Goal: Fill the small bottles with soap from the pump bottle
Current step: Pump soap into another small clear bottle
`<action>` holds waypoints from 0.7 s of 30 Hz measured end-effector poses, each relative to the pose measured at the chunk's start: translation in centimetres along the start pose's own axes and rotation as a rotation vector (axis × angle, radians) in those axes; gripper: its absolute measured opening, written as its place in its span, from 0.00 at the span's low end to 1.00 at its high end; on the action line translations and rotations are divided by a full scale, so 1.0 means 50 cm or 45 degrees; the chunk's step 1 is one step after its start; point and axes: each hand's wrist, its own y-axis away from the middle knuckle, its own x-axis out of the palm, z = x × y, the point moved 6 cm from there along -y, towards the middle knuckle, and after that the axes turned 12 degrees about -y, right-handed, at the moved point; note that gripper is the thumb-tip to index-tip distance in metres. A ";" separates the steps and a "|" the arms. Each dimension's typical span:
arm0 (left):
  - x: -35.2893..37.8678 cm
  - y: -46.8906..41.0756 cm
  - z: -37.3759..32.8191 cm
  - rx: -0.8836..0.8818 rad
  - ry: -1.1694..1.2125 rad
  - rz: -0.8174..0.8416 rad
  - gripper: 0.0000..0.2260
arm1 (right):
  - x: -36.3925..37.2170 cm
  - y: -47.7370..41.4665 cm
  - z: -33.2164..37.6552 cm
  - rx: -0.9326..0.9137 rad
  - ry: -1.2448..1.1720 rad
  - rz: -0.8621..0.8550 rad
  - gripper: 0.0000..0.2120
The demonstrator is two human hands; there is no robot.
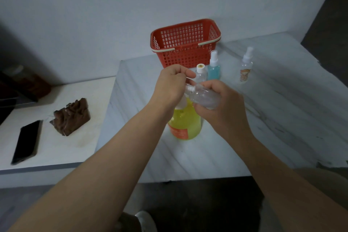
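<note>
Lying well to the left of the left grip, a flat black phone [26, 141] and a brown carved lump of wood [70, 117] rest on a lower white worktop [75, 149]. The left grip [171, 84] is curled tight, pinching a small white part [183, 77] just above the neck of a small clear plastic bottle [204, 98]; what that part is cannot be told. Directly beneath both grips a yellow-filled pump bottle [185, 126] with an orange label stands on the grey-veined marble worktop [263, 137]. The right grip [224, 111] wraps round the clear bottle's body, holding it tilted, neck towards the left grip. Beyond the grips stands a red plastic mesh basket [185, 43]. Just beyond the right grip are a clear white-capped bottle [200, 73] and a blue-filled spray bottle [214, 68]. Further right is a clear spray bottle with a cartoon sticker [246, 69].
</note>
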 end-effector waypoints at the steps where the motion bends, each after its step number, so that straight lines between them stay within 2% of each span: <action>1: 0.000 0.000 0.000 0.001 0.002 0.004 0.14 | 0.000 -0.001 0.000 -0.001 0.004 0.000 0.11; 10: 0.007 0.000 0.018 -0.002 -0.038 -0.017 0.17 | 0.004 0.004 -0.010 0.043 -0.051 0.009 0.12; 15: 0.015 -0.006 0.024 0.009 -0.046 -0.035 0.17 | 0.005 0.007 -0.020 0.070 -0.060 0.012 0.18; 21: 0.017 -0.006 0.024 0.004 -0.041 -0.021 0.17 | 0.008 0.004 -0.024 0.073 -0.030 0.004 0.16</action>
